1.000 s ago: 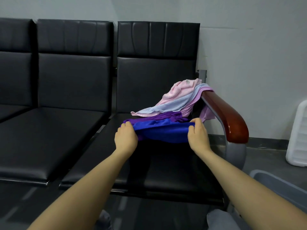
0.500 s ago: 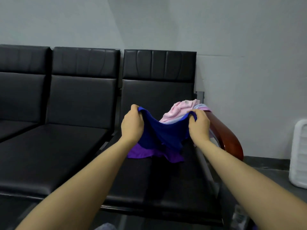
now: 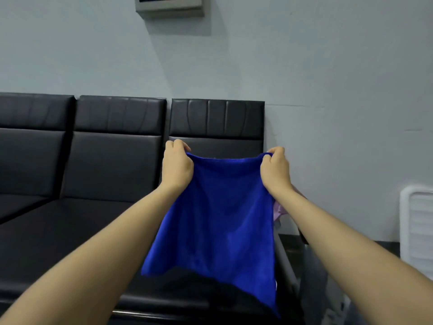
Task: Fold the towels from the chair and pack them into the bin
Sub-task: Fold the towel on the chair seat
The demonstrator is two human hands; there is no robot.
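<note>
Blue towel (image 3: pixel 220 221): held up in the air in front of the chair, spread flat & facing the camera. Top edge runs approx. level btwn the two hands, sagging a bit in the middle. Long axis looks vertical; cloth hangs top to bottom, flaring slightly to the lower left. Bottom edge is uneven, lower-right corner drops lowest, near the seat's front edge.
Left hand (image 3: pixel 177 167): fingers curled, pinching the towel's top-left corner; cloth bunched under thumb & fingers.
Right hand (image 3: pixel 275 171): fingers curled, pinching the top-right corner, knuckles toward camera.
Arms: both bare, stretched forward from the bottom corners of the view.
Chair (image 3: pixel 216 120): black padded seating, rightmost of a row of three against the wall; its backrest shows above the towel, seat mostly hidden behind it.
Other towels (image 3: pixel 278 211): only a sliver of pink/lilac cloth shows just right of the blue towel, below the right wrist; rest hidden.
Chair frame (image 3: pixel 284 261): grey metal bar slants down at the right of the towel.
White object (image 3: pixel 417 228): ribbed plastic thing at the far right edge, by the wall; can't tell what it is.
Wall box (image 3: pixel 168 5): grey unit at top, dark panel w/ markings too small to read.
Labels/writing: none legible on towel or chair.
</note>
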